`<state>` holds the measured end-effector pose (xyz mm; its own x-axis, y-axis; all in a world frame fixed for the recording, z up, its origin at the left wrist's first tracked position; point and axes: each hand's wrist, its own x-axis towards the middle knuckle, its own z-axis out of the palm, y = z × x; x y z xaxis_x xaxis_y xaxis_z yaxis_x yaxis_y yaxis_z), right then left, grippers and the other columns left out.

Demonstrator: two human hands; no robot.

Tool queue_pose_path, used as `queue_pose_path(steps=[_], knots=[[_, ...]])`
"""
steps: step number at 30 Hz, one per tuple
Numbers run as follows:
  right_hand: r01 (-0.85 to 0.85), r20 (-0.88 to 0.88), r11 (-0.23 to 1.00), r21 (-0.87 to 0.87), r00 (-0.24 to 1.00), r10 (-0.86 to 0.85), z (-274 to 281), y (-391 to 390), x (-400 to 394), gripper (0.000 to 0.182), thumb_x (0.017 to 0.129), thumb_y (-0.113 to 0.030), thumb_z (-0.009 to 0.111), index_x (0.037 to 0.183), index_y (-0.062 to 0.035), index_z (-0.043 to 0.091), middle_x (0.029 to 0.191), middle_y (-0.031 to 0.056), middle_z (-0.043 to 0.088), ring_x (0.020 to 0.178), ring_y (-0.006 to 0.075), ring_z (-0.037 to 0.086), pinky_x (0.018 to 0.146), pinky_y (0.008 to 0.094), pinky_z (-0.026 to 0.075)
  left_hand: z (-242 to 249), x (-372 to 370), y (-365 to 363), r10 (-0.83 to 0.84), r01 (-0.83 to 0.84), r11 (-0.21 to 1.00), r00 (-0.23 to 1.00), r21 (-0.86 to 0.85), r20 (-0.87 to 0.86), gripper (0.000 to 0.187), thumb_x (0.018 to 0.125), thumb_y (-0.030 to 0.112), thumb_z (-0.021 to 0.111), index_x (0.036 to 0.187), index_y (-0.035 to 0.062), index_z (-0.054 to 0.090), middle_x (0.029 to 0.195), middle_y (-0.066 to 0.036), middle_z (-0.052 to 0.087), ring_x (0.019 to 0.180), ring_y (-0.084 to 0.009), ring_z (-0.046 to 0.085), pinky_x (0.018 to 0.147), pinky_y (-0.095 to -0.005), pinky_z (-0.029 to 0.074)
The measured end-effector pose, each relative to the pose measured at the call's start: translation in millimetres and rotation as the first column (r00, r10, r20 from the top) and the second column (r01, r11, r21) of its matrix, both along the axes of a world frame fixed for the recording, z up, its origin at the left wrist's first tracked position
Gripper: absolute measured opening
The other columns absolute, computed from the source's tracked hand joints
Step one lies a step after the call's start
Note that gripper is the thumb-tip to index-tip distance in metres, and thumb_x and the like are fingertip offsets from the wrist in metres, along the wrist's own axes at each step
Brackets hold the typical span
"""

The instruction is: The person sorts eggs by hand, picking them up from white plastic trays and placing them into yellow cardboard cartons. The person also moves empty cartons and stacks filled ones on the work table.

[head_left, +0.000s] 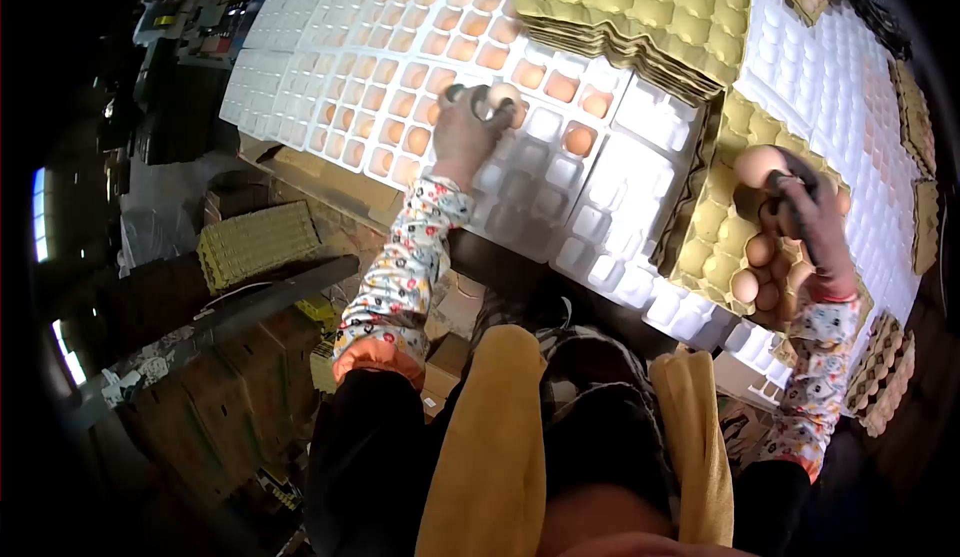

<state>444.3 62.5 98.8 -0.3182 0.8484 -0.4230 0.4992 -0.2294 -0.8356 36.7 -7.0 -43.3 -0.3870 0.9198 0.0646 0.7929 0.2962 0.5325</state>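
Over the white plastic egg tray, my left hand is closed round a pale egg, with thumb and fingertips on it. Brown eggs sit in cells around it, among them one egg to its right, while the cells nearest me hold none. At the right, my right hand grips a brown egg above a yellow pulp egg tray. Several brown eggs lie in that tray, partly covered by my hand. Both hands wear dark finger coverings.
A tall stack of yellow pulp trays stands at the back centre. White trays of eggs spread to the left, and more white trays to the right. Below left are another pulp tray stack and cardboard boxes.
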Motion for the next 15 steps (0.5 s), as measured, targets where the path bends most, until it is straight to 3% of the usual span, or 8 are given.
queue_pose_path(steps=[1,2,4,6,7,9,11,15], knots=[[-0.083,0.023,0.996,-0.029,0.996,0.084,-10,-11,-40,0.048,0.083,-0.028,0.070,0.117,0.0036,0.061,0.097,0.0105,0.065,0.079,0.0124,0.060,0.073,0.0270,0.048,2,-23,7,0.063,-0.068,0.998,0.973,-0.014,-0.224,0.048,0.075,0.033,0.077,0.109,0.0027,0.063,0.109,-0.020,0.059,0.102,-0.0341,0.060,0.088,-0.0406,0.050],[-0.245,0.060,0.943,0.225,0.969,0.238,-34,-21,-82,0.048,0.081,-0.031,0.070,0.119,-0.0011,0.062,0.094,0.0116,0.064,0.076,0.0159,0.061,0.071,0.0301,0.049,-4,-44,15,-0.060,0.026,0.995,0.935,-0.101,-0.350,0.047,0.076,0.033,0.076,0.109,0.0027,0.063,0.109,-0.020,0.060,0.100,-0.0337,0.060,0.086,-0.0402,0.051],[-0.472,0.444,0.822,0.318,0.841,0.310,-77,-25,-164,0.047,0.079,-0.036,0.072,0.120,-0.0157,0.062,0.109,0.0172,0.057,0.085,0.0324,0.064,0.079,0.0413,0.051,-22,-77,30,-0.306,0.165,0.942,0.779,-0.291,-0.548,0.046,0.078,0.033,0.073,0.110,0.0026,0.062,0.107,-0.019,0.060,0.097,-0.0328,0.061,0.084,-0.0394,0.051],[-0.561,0.628,0.710,0.426,0.748,0.214,-127,-20,-222,0.038,0.081,-0.033,0.067,0.114,-0.0158,0.060,0.124,0.0183,0.050,0.092,0.0334,0.064,0.082,0.0422,0.052,-47,-94,48,-0.391,0.191,0.890,0.784,-0.414,-0.481,0.040,0.080,0.028,0.068,0.116,0.0107,0.060,0.118,-0.018,0.054,0.102,-0.0307,0.059,0.081,-0.0394,0.052],[-0.619,0.728,0.721,0.311,0.643,0.237,-144,-13,-240,0.039,0.083,-0.030,0.065,0.119,-0.0161,0.058,0.130,0.0189,0.046,0.094,0.0333,0.064,0.082,0.0421,0.052,-57,-101,54,-0.436,0.207,0.855,0.783,-0.475,-0.444,0.039,0.082,0.025,0.065,0.119,0.0148,0.059,0.124,-0.017,0.052,0.104,-0.0297,0.059,0.080,-0.0394,0.053],[-0.529,0.677,0.761,0.375,0.717,0.165,-159,-26,-258,0.041,0.085,-0.028,0.062,0.124,-0.0161,0.056,0.129,0.0184,0.048,0.095,0.0341,0.063,0.082,0.0423,0.052,-47,-105,30,-0.431,0.412,0.901,0.880,-0.133,-0.197,0.037,0.082,0.020,0.068,0.116,0.0081,0.060,0.106,-0.016,0.061,0.093,-0.0316,0.061,0.081,-0.0418,0.050],[-0.460,0.529,0.811,0.362,0.818,0.228,-161,-49,-271,0.048,0.087,-0.029,0.060,0.131,-0.0133,0.051,0.128,0.0158,0.051,0.100,0.0327,0.062,0.083,0.0423,0.051,-37,-102,10,-0.473,0.423,0.869,0.863,-0.256,-0.179,0.039,0.080,0.018,0.070,0.117,0.0084,0.060,0.106,-0.015,0.061,0.094,-0.0328,0.061,0.082,-0.0418,0.051],[-0.397,0.492,0.852,0.340,0.848,0.198,-186,-62,-313,0.059,0.085,-0.031,0.063,0.137,-0.0086,0.043,0.126,0.0124,0.053,0.108,0.0311,0.059,0.085,0.0413,0.051,-43,-103,-1,-0.413,0.416,0.909,0.902,-0.002,-0.130,0.038,0.079,0.016,0.072,0.115,0.0075,0.061,0.107,-0.014,0.062,0.095,-0.0343,0.061,0.081,-0.0416,0.051]])
